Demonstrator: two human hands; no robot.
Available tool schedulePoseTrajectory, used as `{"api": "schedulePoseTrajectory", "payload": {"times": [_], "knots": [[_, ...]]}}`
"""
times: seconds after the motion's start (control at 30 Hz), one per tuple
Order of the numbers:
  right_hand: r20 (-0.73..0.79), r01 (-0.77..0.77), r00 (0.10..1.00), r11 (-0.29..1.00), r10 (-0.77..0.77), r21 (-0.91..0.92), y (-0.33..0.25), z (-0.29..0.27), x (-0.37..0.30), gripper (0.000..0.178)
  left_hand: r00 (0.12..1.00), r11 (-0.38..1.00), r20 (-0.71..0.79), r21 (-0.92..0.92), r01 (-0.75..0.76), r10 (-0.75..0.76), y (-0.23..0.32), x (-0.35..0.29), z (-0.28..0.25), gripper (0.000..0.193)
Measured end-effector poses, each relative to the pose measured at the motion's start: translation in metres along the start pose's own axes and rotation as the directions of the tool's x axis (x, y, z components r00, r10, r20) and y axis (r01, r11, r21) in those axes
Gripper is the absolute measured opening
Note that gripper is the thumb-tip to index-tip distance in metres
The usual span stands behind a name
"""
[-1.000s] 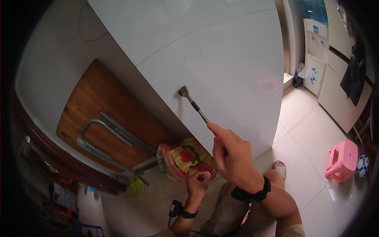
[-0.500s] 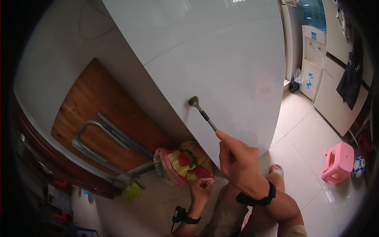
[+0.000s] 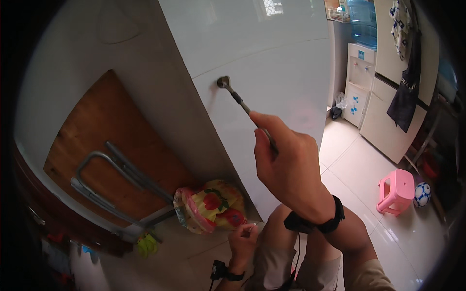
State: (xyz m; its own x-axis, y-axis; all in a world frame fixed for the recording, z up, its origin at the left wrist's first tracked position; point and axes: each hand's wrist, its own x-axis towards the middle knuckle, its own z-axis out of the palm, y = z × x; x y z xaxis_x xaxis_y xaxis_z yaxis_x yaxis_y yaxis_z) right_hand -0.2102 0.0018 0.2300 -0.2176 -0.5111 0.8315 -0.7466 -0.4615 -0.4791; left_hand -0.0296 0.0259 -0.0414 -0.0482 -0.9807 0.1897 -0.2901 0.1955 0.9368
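My right hand (image 3: pixel 291 162) is closed round the handle of a thin metal tool with a rounded head (image 3: pixel 248 112). A dark ridged band circles its shaft below the head. That head is at the glossy white tiled wall (image 3: pixel 272 72), near its left edge and just under a seam; I cannot tell whether it touches. Lower down, by my knee, my left hand (image 3: pixel 242 242) has its fingers curled together. A small pale bit shows at the fingertips, too small to name. Black bands circle both wrists.
A wooden board with folded metal legs (image 3: pixel 116 145) leans at the left. Beside it lies a patterned plastic bag (image 3: pixel 213 206) on the floor. To the right are a pink stool (image 3: pixel 395 191), a blue-and-white ball (image 3: pixel 422 194), a water dispenser (image 3: pixel 359 82) and a fridge (image 3: pixel 383 116).
My right hand has lifted the tool up along the white wall, its head rising toward the seam. The left hand stays low, still curled. The whole view has shifted slightly.
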Motion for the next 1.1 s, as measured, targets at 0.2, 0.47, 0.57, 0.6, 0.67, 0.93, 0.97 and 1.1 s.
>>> {"api": "schedulePoseTrajectory", "payload": {"times": [0.2,0.47,0.57,0.6,0.67,0.93,0.97,1.1], "knots": [[-0.039,-0.03,0.999,0.998,0.028,-0.06,-0.007,0.004,-0.017,0.024,0.989,0.979,-0.051,-0.155,0.132,-0.141,-0.039,-0.004,-0.03,0.011],[-0.079,0.063,0.995,0.996,-0.068,-0.069,-0.02,0.009,0.007,0.026,0.997,0.993,-0.063,-0.111,0.031,-0.038,-0.049,-0.004,-0.058,0.013],[-0.017,0.031,0.999,0.996,-0.033,-0.085,-0.024,0.011,-0.012,0.028,0.981,0.993,-0.167,-0.082,0.086,-0.099,-0.041,-0.005,-0.064,0.012],[-0.017,0.032,0.999,0.996,-0.033,-0.086,-0.026,0.013,-0.014,0.028,0.981,0.993,-0.167,-0.083,0.086,-0.099,-0.044,-0.005,-0.066,0.012],[-0.021,0.035,0.999,0.994,-0.038,-0.104,-0.029,0.018,-0.015,0.028,0.972,0.97,-0.13,-0.168,0.173,-0.196,-0.053,-0.005,-0.072,0.011],[-0.012,0.056,0.998,0.997,-0.057,-0.061,-0.025,0.015,-0.009,0.027,0.979,0.978,-0.163,-0.19,0.088,-0.12,-0.053,-0.001,-0.074,0.011],[0.056,0.023,0.998,0.996,-0.019,-0.081,-0.023,0.012,-0.016,0.026,0.97,0.968,-0.151,-0.196,0.159,-0.19,-0.048,0.0,-0.073,0.011],[0.184,-0.007,0.983,0.997,0.021,-0.078,-0.022,0.001,-0.032,0.025,0.964,0.968,-0.165,-0.175,0.181,-0.21,-0.041,-0.004,-0.073,0.012]]}}
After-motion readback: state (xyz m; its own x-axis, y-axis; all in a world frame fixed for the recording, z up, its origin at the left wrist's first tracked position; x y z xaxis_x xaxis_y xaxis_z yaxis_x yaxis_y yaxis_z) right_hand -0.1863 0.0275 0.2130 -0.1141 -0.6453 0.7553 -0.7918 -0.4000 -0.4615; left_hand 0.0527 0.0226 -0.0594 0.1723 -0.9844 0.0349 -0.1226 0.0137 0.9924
